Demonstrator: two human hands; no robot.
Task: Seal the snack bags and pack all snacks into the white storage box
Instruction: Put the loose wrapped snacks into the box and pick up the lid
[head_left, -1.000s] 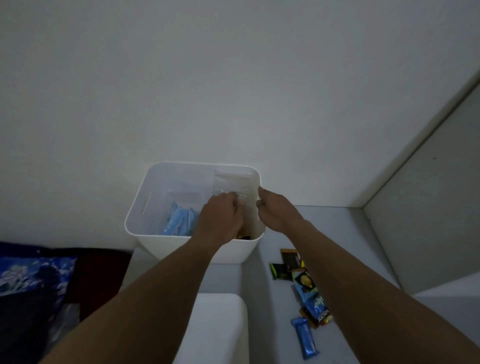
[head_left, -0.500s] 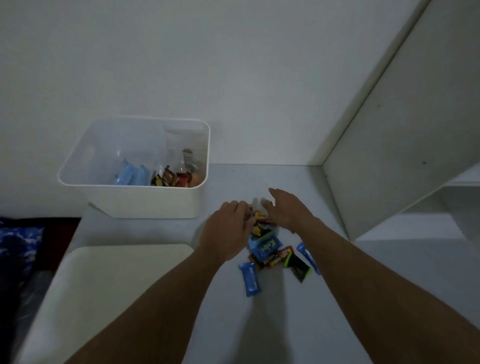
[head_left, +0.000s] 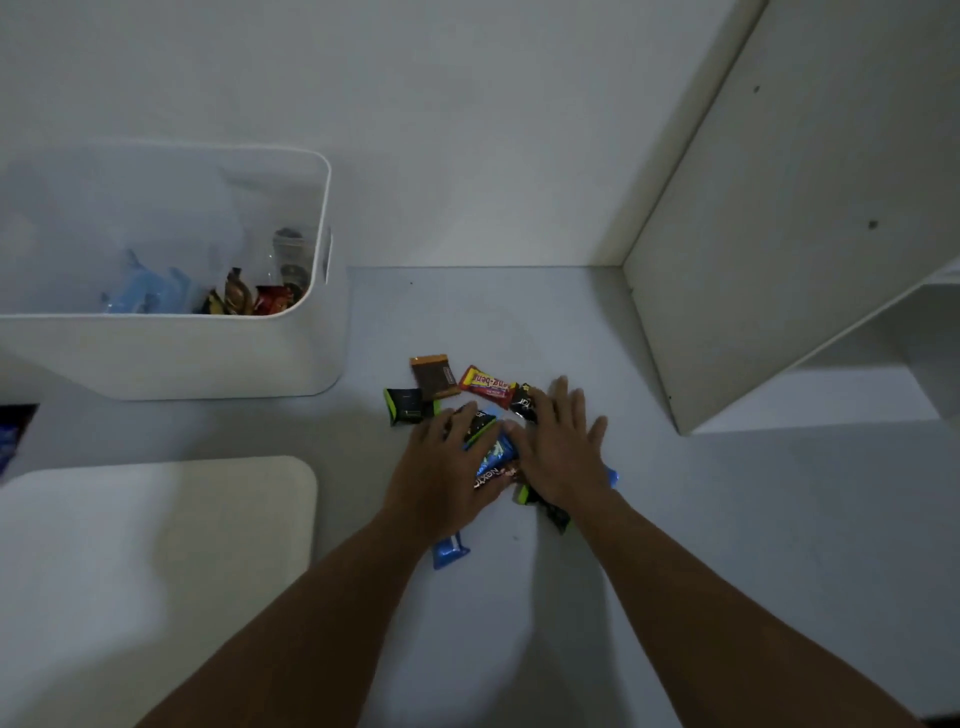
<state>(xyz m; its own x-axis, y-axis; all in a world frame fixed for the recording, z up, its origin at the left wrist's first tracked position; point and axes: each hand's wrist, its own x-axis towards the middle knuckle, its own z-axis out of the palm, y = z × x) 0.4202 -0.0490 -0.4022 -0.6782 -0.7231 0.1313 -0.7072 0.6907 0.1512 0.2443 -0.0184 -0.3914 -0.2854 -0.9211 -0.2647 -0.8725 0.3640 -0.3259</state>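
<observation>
Roughly ten loose snacks (head_left: 487, 387) sit in a heap on the worktop (head_left: 727, 519), off to the right of the white storage box (head_left: 156, 358) and a bit nearer to us, not touching it. We've got both hands on the heap. Our left hand (head_left: 447, 467) lies on the box-side half, with its fingers loosely bent over a black wrapper, and our right hand (head_left: 558, 447) covers the other half. The right grip is spread flat, fingers straight. The left grip is relaxed and, far as we can see, pinching nothing. A brown bar (head_left: 434, 375) and a black-and-green packet (head_left: 408, 406) lie on the box side of the heap, outside our hands.

Inside the box there are light blue packets (head_left: 143, 293), a few dark wrapped sweets and a clear bag (head_left: 288, 260) by its right wall. We can't tell if that bag is sealed. So we'd say part is packed and the whole heap is left to go in. A white lid-like board (head_left: 156, 545) lies in front of the box, and a shelf panel (head_left: 779, 234) stands well to its right.
</observation>
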